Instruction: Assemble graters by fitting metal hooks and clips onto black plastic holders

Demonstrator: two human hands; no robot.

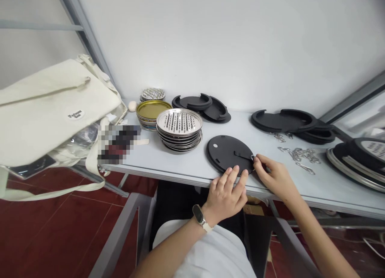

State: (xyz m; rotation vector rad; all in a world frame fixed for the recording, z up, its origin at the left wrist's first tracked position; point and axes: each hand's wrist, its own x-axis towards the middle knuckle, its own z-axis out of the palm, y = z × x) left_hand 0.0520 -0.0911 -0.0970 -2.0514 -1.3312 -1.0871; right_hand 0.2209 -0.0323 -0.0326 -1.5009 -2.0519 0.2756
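Observation:
A round black plastic disc (227,153) lies flat near the front edge of the table, with a slotted rim, a light round spot and a thin black strip across its face. My left hand (227,190), wearing a watch, rests its outstretched fingers on the disc's near edge. At the disc's right side, my right hand (272,176) pinches a small wire clip (253,157) by the end of the strip; the fingertips partly hide it. Similar silver wire clips (305,154) lie in a loose pile to the right.
Left of the disc stand stacked metal grater discs (179,121) and gold-coloured lids (153,109). Black open-sided holders (282,121) lie toward the back, with more black holders (218,109) by the wall. Stacked rimmed discs (355,166) fill the right end. A cream bag (60,97) overhangs the left.

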